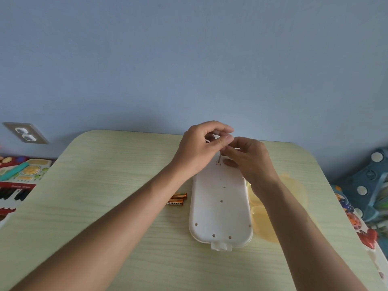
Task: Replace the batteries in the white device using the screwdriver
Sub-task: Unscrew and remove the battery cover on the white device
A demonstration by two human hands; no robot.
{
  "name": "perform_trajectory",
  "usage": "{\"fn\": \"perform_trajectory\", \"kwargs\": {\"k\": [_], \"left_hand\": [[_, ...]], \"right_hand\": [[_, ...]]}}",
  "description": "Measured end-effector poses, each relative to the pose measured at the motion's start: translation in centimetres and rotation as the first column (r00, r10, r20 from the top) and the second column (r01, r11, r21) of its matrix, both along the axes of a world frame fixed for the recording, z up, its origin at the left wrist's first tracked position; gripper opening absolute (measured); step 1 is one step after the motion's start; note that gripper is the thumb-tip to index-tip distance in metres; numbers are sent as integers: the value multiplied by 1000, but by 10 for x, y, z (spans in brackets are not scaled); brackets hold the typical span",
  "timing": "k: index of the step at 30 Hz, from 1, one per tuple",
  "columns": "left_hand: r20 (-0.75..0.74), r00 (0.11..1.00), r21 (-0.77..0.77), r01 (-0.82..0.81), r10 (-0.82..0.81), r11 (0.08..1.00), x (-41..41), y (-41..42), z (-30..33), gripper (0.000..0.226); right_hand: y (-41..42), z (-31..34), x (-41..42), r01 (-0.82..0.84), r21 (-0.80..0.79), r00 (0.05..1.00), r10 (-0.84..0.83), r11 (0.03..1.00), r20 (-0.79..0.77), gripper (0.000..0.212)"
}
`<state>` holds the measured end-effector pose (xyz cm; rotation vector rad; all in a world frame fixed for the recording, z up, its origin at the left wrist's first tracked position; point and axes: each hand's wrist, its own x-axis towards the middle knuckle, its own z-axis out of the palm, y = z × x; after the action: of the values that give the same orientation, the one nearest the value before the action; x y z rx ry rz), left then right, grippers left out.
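The long white plastic device [220, 206] is laid face down on the pale wood-grain tabletop [105, 206], with orange-and-black batteries [177, 198] just left of it. At its far end, a thin metal screwdriver [219, 158] is pinched upright in a screw hole by the left hand [199, 148] and right hand [245, 158]. The cover screw seems to be under way; steady downward pressure and turning are called for next.

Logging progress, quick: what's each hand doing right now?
Left hand: closed, pinching the top of the screwdriver.
Right hand: fingers curled at the screwdriver shaft, resting on the white device; whether it grips the shaft cannot be told.
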<state>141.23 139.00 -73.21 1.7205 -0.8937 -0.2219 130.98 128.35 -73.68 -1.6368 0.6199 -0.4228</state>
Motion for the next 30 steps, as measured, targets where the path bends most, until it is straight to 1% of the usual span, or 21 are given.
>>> {"fn": "perform_trajectory", "kwargs": {"k": [2,4,6,7,9,11,13,15,17,19,23,26,30], "left_hand": [[3,1000,-17,20,-20,1000,0,2,-1,10],[-21,1000,-45,-3,2,999,0,3,-1,6],[-46,999,-48,-14,12,999,-3,1,1,8],[-44,999,-35,-16,15,999,-5,0,1,11],[-23,999,10,-47,48,999,-8,0,1,18],[-14,996,60,-85,85,995,-11,6,-2,27],[43,993,138,-117,112,983,-16,16,-8,33],[146,983,254,-149,114,956,-23,25,-15,34],[230,970,365,-159,76,917,-31,30,-20,37],[276,961,426,-144,23,893,-41,27,-18,41],[320,947,466,-184,29,865,-44,29,-22,42],[358,933,497,-203,14,844,-45,27,-23,42],[432,901,548,-230,-36,804,-44,20,-15,34]], "right_hand": [[0,0,-2,-32,-4,999,32,999,1,11],[1,-2,-2,-53,-40,999,52,998,-10,9],[2,-2,-2,-42,-67,999,41,997,-13,7],[3,-2,-2,-30,-66,1000,30,997,-8,7],[4,-2,-2,-14,-57,1000,14,998,2,15],[5,-2,-3,0,-20,1000,0,1000,21,18],[4,-1,-5,28,54,999,-30,998,39,15],[0,3,-9,46,114,998,-51,992,46,14],[-2,6,-14,62,129,998,-65,990,21,13],[-5,12,-28,73,132,997,-72,989,-14,13],[-2,6,-31,35,157,993,-17,987,-113,14],[-2,3,-29,20,144,991,-1,989,-133,14],[-2,1,-26,4,94,988,10,996,-151,16]]}}
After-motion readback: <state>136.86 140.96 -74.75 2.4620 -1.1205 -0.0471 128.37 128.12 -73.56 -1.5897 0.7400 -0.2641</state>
